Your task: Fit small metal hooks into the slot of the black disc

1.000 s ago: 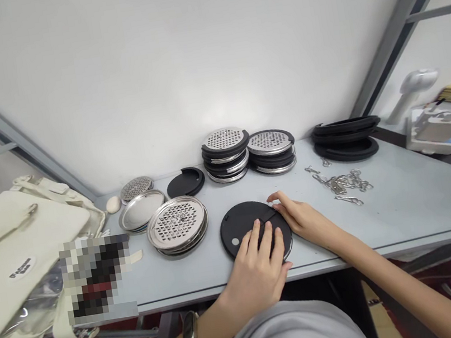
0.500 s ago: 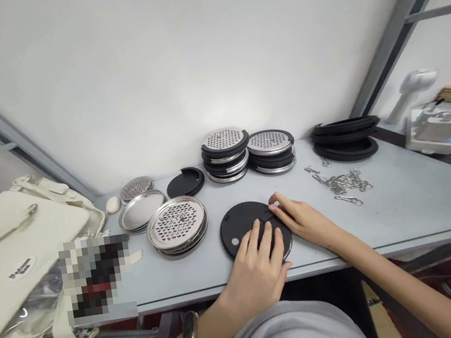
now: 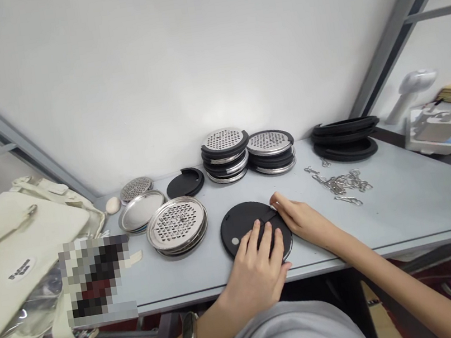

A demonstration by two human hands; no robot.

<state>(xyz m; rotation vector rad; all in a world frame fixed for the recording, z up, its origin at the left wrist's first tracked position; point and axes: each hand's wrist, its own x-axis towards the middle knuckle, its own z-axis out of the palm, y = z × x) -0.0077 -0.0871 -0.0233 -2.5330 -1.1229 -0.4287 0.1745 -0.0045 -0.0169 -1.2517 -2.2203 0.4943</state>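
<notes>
A round black lid-like disc (image 3: 240,223) lies flat on the table near its front edge, with a pale dot on its left side and a thin slit toward its upper right. Spread across its lower right part, the fingers of my left hand (image 3: 256,260) press down flat. My right hand (image 3: 298,214) pinches at the disc's upper right rim. Between those fingertips a bit of shiny metal shows, too small to make out. Left of the disc sits a stack of perforated metal grater plates (image 3: 177,221).
Behind stand two stacks of grater plates with black rims (image 3: 227,154) (image 3: 271,151) and a loose black lid (image 3: 183,184). Plain metal discs (image 3: 142,209) lie left. Black rings (image 3: 345,142) and a pile of metal hooks (image 3: 344,182) are at right. A cream bag (image 3: 38,219) occupies the left end.
My right fingertips have drawn together slightly at the disc's rim, and a shiny metal bit now shows there. My left hand stays in place.
</notes>
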